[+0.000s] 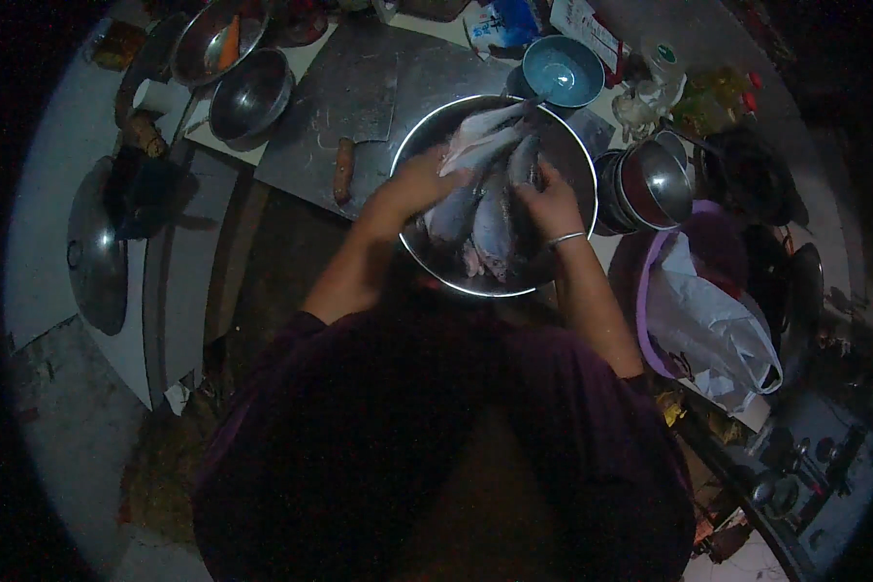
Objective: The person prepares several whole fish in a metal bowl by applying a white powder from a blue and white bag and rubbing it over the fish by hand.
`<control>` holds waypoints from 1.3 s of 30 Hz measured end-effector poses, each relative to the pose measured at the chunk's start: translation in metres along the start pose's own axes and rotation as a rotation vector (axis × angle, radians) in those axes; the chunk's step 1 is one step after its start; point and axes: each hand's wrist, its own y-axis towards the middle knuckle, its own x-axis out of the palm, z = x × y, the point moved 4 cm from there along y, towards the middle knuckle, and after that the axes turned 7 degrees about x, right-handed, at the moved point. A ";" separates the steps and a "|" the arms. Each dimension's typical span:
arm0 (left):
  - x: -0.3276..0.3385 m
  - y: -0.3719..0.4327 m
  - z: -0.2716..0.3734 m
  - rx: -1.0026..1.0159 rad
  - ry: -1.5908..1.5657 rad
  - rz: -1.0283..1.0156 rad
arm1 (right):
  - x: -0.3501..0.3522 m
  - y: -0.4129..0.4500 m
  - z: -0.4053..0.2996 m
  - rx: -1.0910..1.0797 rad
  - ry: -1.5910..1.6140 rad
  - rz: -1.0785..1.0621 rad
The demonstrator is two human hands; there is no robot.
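Several whole fish (491,211) lie side by side in a wide round metal basin (545,269) in front of me. My left hand (425,178) is inside the basin's left side, its fingers closed round a pale-bellied fish (480,142). On the right, my right hand (553,200), with a bangle at the wrist, grips a darker fish (525,160) between thumb and fingers. The fish tails point to the far rim. Left of the basin a cleaver (356,109) with a wooden handle rests on a dark board (291,145).
A blue-green bowl (564,69) stands by the far rim, stacked metal bowls (655,182) to the right. A purple tub (647,291) holding a plastic bag (706,320) is nearer me. Metal bowls (251,98) stand at the far left, a gas stove (807,465) at the lower right.
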 end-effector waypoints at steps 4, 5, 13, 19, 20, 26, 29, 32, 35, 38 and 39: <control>-0.026 0.008 0.000 0.245 0.095 0.278 | -0.005 0.000 -0.005 -0.102 0.024 0.043; -0.023 0.006 -0.013 0.238 0.096 0.286 | -0.002 -0.003 -0.006 -0.106 0.024 0.033; 0.029 -0.014 0.040 0.396 0.643 0.103 | 0.010 -0.028 -0.006 -0.214 -0.531 0.181; 0.026 -0.004 0.031 0.281 0.688 0.111 | 0.014 -0.011 0.020 0.001 -0.523 0.140; 0.026 -0.004 0.031 0.282 0.688 0.107 | 0.016 -0.008 0.024 -0.010 -0.590 0.105; 0.025 0.003 0.029 0.338 0.745 0.208 | 0.015 0.001 0.027 -0.079 -0.837 0.094; 0.027 0.006 0.031 0.303 0.742 0.180 | 0.009 0.000 0.020 -0.007 -0.794 0.021; 0.025 0.007 0.034 0.222 0.773 0.127 | 0.005 -0.002 0.015 -0.023 -0.745 0.078; 0.024 0.006 0.022 0.236 0.786 0.133 | 0.001 -0.002 0.016 -0.031 -0.594 0.054; 0.021 0.007 0.012 0.378 0.707 0.187 | 0.000 0.018 0.045 -0.065 -0.340 0.122; 0.018 0.007 0.010 0.362 0.681 0.159 | -0.001 0.021 0.049 -0.066 -0.340 0.124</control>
